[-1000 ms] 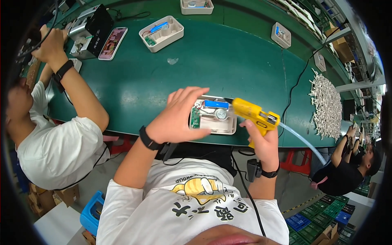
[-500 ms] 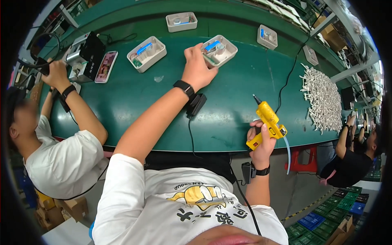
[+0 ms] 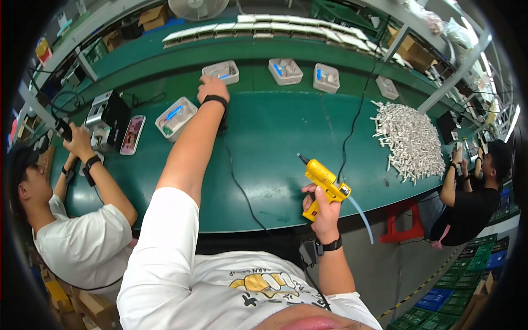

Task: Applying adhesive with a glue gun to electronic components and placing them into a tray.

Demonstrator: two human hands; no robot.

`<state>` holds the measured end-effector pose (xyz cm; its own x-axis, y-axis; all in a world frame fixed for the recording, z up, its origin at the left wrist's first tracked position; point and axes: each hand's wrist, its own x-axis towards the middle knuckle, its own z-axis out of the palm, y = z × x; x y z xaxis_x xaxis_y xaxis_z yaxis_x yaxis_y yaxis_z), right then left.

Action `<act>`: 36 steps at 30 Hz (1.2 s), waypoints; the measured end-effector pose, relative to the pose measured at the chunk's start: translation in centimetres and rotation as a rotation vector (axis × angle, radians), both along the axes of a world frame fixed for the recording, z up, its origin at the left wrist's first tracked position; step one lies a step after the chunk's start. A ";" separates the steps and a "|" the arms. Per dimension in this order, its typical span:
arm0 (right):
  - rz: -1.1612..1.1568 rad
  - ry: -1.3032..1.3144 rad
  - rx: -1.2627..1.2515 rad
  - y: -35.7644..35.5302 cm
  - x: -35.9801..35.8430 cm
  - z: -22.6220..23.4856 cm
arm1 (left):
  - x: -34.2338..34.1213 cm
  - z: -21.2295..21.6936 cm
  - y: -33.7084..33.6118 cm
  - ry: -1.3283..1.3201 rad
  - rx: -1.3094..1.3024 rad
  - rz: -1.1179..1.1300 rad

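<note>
Far on the bench [image 3: 275, 137]: row of trays, left hand [image 3: 212, 88] at the leftmost far tray [image 3: 220, 71]. Near edge, right: glue gun [image 3: 324, 184] in right hand [image 3: 322, 206]. Pile of sticks [image 3: 410, 140] far right. Phone [image 3: 132, 134] left.

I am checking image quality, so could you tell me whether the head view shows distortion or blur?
Head view: strong fisheye bending, the green bench edge curves and the corners go black; the right hand and yellow glue gun look sharp; the rim is softer.
</note>
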<state>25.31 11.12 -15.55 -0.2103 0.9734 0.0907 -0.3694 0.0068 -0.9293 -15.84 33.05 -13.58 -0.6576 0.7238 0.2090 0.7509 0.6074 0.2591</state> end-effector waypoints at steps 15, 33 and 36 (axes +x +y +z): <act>-0.041 -0.017 0.030 -0.3 -0.4 0.2 | 6.4 3.6 -18.0 -0.039 0.474 -0.745; -0.055 -0.131 0.008 -0.5 -0.6 0.8 | 6.6 4.6 -34.0 -0.210 0.152 -0.650; -0.080 -0.129 0.023 -0.6 -0.7 0.7 | 6.6 4.3 -34.5 -0.335 0.151 -0.772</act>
